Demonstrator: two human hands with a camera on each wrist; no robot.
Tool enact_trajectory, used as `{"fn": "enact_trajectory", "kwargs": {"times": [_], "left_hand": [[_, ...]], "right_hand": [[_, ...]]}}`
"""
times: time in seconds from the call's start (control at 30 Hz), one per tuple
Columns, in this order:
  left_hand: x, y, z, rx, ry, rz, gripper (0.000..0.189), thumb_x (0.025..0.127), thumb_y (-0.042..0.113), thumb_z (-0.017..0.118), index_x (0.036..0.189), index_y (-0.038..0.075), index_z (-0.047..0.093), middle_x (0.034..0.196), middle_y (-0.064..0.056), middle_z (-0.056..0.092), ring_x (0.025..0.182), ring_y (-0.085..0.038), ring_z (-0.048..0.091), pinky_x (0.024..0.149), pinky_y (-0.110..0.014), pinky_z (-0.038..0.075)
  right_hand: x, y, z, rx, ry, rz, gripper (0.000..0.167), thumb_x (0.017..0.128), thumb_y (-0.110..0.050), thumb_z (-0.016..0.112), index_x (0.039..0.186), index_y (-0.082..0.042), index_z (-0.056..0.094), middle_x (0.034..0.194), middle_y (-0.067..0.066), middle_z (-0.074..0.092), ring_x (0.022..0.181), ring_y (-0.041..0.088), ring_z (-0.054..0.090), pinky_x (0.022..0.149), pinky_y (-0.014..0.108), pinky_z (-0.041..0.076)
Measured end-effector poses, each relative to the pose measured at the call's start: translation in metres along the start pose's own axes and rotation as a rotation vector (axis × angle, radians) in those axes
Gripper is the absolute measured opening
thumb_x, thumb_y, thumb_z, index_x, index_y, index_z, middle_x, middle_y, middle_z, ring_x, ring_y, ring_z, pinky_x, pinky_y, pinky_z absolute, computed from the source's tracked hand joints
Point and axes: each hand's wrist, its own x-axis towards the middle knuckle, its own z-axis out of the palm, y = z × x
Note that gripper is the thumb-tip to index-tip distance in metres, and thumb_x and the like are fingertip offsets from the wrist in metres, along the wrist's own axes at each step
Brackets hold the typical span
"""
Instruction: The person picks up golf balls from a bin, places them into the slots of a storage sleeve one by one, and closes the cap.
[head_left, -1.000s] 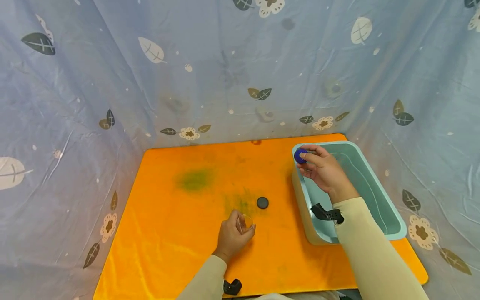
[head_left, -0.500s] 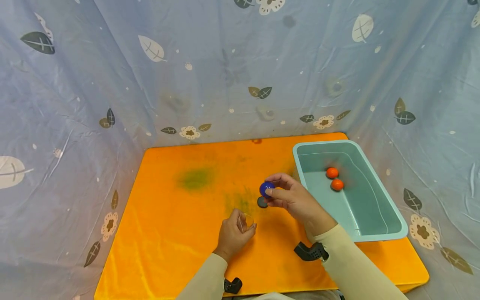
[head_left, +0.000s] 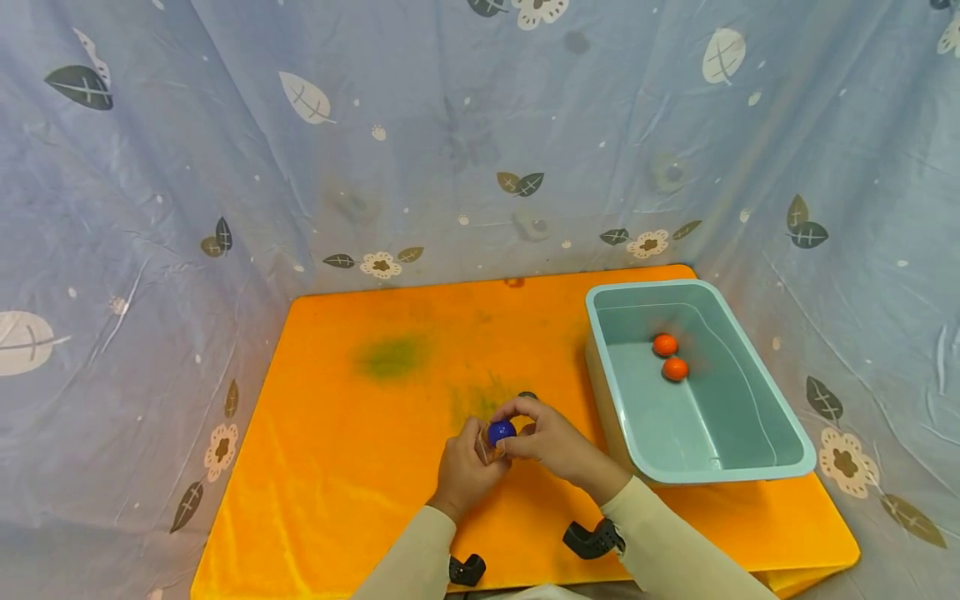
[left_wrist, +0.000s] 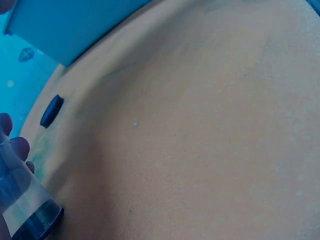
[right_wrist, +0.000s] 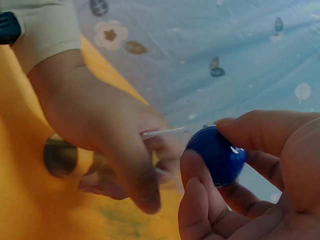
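My left hand [head_left: 459,477] grips a clear cylindrical container [left_wrist: 31,197] low over the table. One end of it is dark, as both wrist views show; in the right wrist view its clear rim [right_wrist: 165,132] faces the right hand. Between thumb and fingers my right hand [head_left: 558,446] pinches a shiny blue ball [right_wrist: 215,156], held right at the container's rim. Whether ball and rim touch, I cannot tell. A dark round disc [left_wrist: 52,111], like a lid, lies on the table just beyond the right hand, which partly covers it in the head view.
The table has an orange cover [head_left: 360,467] with greenish stains. On its right stands a light teal bin [head_left: 617,400], with two orange balls [head_left: 664,345] inside. A patterned blue-grey curtain [head_left: 420,150] surrounds the back and sides.
My right hand has brought the blue ball leftward and nearer, from above the bin across the dark disc to the container. The left hand has stayed in place, still gripping the container.
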Motion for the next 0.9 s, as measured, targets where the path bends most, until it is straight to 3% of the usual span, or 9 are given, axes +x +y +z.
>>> {"fn": "enact_trajectory", "kwargs": {"times": [0.2, 0.4, 0.57, 0.73, 0.9], "left_hand": [[0.0, 0.001, 0.001, -0.012, -0.006, -0.005, 0.039, 0.084, 0.023, 0.088, 0.101, 0.015, 0.054, 0.068, 0.013, 0.055, 0.054, 0.003, 0.05, 0.05, -0.019, 0.048], [-0.001, 0.001, 0.0, -0.035, -0.005, 0.012, 0.039, 0.085, 0.02, 0.09, 0.098, 0.015, 0.053, 0.065, 0.017, 0.05, 0.05, 0.005, 0.045, 0.046, -0.02, 0.045], [0.0, 0.002, 0.0, -0.033, 0.003, 0.023, 0.038, 0.084, 0.019, 0.089, 0.098, 0.015, 0.054, 0.066, 0.017, 0.052, 0.05, 0.006, 0.045, 0.047, -0.019, 0.045], [0.0, 0.003, 0.001, -0.057, 0.017, 0.018, 0.038, 0.085, 0.019, 0.09, 0.096, 0.014, 0.054, 0.066, 0.016, 0.055, 0.049, 0.006, 0.046, 0.046, -0.019, 0.046], [0.001, 0.004, 0.001, -0.07, -0.007, -0.022, 0.036, 0.088, 0.022, 0.09, 0.097, 0.012, 0.056, 0.066, 0.017, 0.054, 0.049, 0.004, 0.046, 0.046, -0.02, 0.045]], "right_hand": [[-0.001, 0.002, 0.0, -0.05, 0.034, -0.015, 0.03, 0.103, -0.011, 0.074, 0.131, -0.003, 0.068, 0.136, 0.018, 0.06, 0.088, 0.03, 0.062, 0.083, 0.044, 0.054], [-0.001, 0.002, 0.0, -0.05, 0.041, -0.017, 0.029, 0.105, -0.011, 0.073, 0.132, -0.002, 0.067, 0.136, 0.018, 0.06, 0.093, 0.032, 0.062, 0.089, 0.054, 0.053], [0.001, -0.004, -0.001, -0.057, 0.048, -0.027, 0.03, 0.105, -0.016, 0.073, 0.132, -0.004, 0.067, 0.133, 0.016, 0.062, 0.095, 0.032, 0.062, 0.087, 0.051, 0.053], [0.002, -0.019, -0.01, -0.029, 0.077, -0.027, 0.031, 0.107, -0.023, 0.072, 0.134, -0.009, 0.067, 0.129, 0.012, 0.064, 0.103, 0.033, 0.066, 0.089, 0.051, 0.055], [0.003, -0.038, -0.026, 0.077, 0.108, -0.025, 0.041, 0.11, -0.029, 0.068, 0.145, -0.008, 0.06, 0.135, 0.017, 0.059, 0.113, 0.042, 0.066, 0.09, 0.046, 0.057]]}}
